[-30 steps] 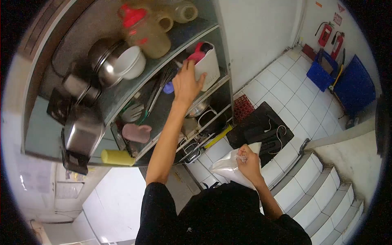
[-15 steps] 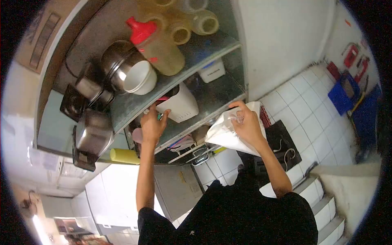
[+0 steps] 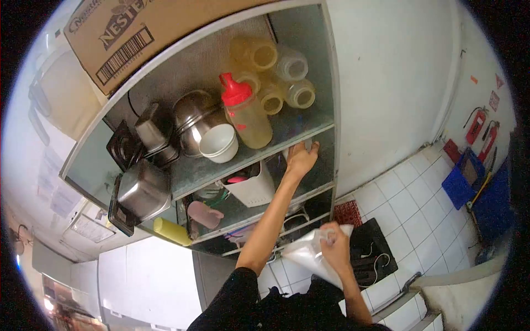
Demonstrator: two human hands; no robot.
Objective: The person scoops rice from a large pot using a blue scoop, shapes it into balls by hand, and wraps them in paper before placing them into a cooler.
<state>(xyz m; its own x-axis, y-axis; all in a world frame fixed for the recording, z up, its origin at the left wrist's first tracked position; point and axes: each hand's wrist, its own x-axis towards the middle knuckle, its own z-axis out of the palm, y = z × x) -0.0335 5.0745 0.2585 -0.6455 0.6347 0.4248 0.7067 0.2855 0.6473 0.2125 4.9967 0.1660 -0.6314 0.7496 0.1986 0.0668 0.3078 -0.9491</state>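
- Plastic bag [image 3: 310, 249]: clear and shiny, bulging with something white whose texture is too blurred to tell; gathered at the top in the right fingers [image 3: 330, 233], with one corner pointing toward the left of the view.
- White object [image 3: 285, 153]: on the shelf [image 3: 321, 161] below the top one, mostly hidden by the left fingers [image 3: 305, 150]; its shape and pose cannot be told.

Cardbd box [image 3: 128, 39], top L: "NESTE" in lg caps; barcode [image 3: 125, 54] below, digits illeg. Wall signs [image 3: 494, 101] illeg.
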